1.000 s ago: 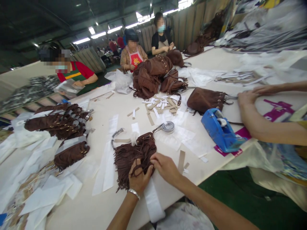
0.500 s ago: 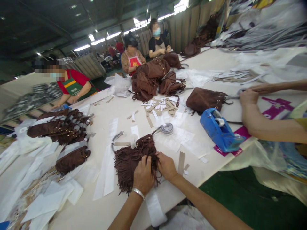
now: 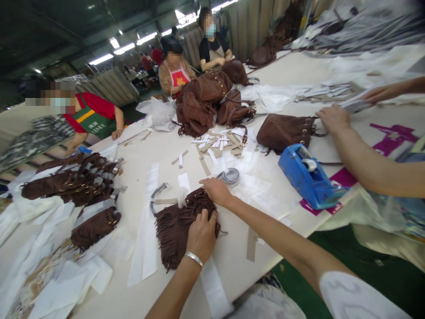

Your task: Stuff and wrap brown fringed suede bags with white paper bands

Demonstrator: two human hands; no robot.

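Observation:
A brown fringed handbag (image 3: 171, 230) lies on the table in front of me, its fringe spread to the left. My left hand (image 3: 201, 235) rests on the bag's right half, with bent fingers gripping the fringe. At the bag's top edge is my right hand (image 3: 216, 191), its index finger stretched out to the left; its thumb is hidden. A strap wrapped into a grey coil (image 3: 230, 176) lies just beyond that hand. On the bag's upper left, a wrapped handle (image 3: 156, 195) curves out beside a beige paper strip (image 3: 166, 201).
Brown bags are piled at the left (image 3: 71, 177) and farther back (image 3: 202, 106). A blue tape dispenser (image 3: 299, 177) stands to the right, near a co-worker's hands (image 3: 335, 118). Paper strips (image 3: 222, 144) lie scattered mid-table. Other people stand across the table.
My right hand has moved from the fringe at the bag's right side up to its top edge. My left hand stays on the bag. The co-worker's hands at the right have shifted.

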